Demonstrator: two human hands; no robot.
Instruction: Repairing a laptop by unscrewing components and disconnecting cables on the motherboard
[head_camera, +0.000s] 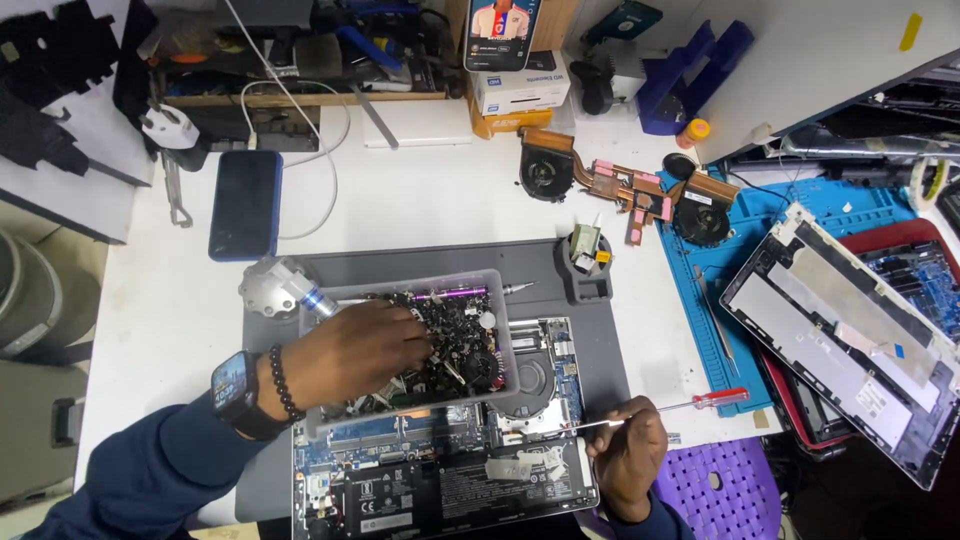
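My left hand reaches into a clear plastic tray full of small dark screws and parts, fingers curled among them; whether it grips one is hidden. The tray rests on an opened laptop base with its board, fan and battery exposed. My right hand holds a red-handled screwdriver by the shaft, at the laptop's right edge, the handle pointing right. A smartwatch and a bead bracelet are on my left wrist.
A grey work mat lies under the laptop, a blue mat to its right. A twin-fan copper heatsink lies behind. A dark phone, a propped phone, another opened laptop and a purple stool surround.
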